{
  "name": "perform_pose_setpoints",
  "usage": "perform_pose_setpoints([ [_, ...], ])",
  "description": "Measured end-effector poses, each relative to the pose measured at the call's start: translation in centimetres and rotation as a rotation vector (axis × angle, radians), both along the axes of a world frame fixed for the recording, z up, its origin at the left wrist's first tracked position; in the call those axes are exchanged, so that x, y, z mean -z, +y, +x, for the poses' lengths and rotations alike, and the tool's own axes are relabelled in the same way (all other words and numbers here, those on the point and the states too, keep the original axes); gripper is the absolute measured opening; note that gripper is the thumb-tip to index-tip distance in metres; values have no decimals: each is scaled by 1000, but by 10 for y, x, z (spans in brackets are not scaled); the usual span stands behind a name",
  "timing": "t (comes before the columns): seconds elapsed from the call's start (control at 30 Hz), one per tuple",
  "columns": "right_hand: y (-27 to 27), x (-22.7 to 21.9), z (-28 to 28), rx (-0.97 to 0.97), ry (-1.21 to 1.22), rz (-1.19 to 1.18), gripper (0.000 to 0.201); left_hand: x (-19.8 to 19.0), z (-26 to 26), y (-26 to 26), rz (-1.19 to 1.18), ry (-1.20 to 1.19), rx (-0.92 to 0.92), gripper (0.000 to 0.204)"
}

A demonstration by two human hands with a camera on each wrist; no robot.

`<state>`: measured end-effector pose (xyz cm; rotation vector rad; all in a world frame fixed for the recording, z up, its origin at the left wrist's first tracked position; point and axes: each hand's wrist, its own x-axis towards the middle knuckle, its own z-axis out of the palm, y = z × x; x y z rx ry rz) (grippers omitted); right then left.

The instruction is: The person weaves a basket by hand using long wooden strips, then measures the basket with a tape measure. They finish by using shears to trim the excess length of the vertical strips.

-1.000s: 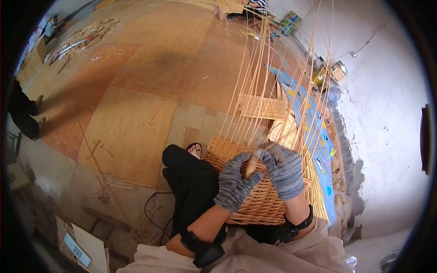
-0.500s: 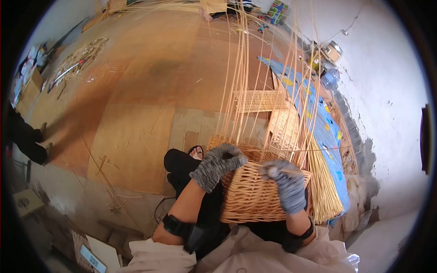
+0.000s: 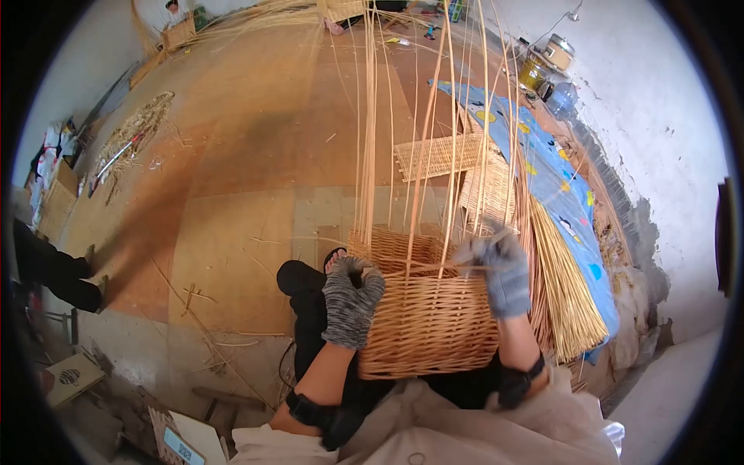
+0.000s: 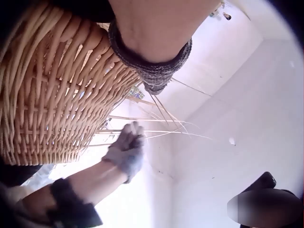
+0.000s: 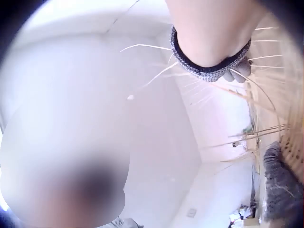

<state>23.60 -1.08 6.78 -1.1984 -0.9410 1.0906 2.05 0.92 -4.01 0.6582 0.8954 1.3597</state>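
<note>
In the head view a woven wicker basket [image 3: 430, 325] rests across the person's lap, with long upright rods [image 3: 368, 155] rising from its rim. My gloved left hand [image 3: 353, 302] grips the basket at its upper left corner, fingers curled. At the upper right corner, my gloved right hand [image 3: 502, 271], blurred, holds a thin willow rod [image 3: 453, 268] that runs level along the front rim. The left wrist view shows the basket's woven side [image 4: 52, 95] with the right hand [image 4: 127, 149] beyond it. Most of the left hand is hidden behind its cuff there.
A bundle of cut rods [image 3: 562, 279] lies right of the basket on a blue patterned cloth [image 3: 570, 209]. Flat woven panels [image 3: 442, 155] lie ahead. Scattered rods [image 3: 190, 298] are on the floor at left, near another person's legs [image 3: 58, 263]. A white wall stands on the right.
My hands have parted: the left moved left and down to the basket's corner, the right moved right with the rod. The head view has shifted, and the basket's front now shows fully.
</note>
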Motion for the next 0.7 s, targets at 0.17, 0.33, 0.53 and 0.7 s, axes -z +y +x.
perform_pose_setpoints([
  [0.17,-44,6,5,-35,-728,44,24,-21,-19,-8,180,350,124,12],
  [0.33,-28,-1,-2,-41,-476,-191,19,-24,-58,26,-69,-64,521,25],
  [0.53,-47,5,-16,-110,-958,156,14,-25,-66,34,126,321,541,36],
  [0.7,-30,-6,-43,-55,-1273,272,16,-31,-65,38,110,152,601,21],
])
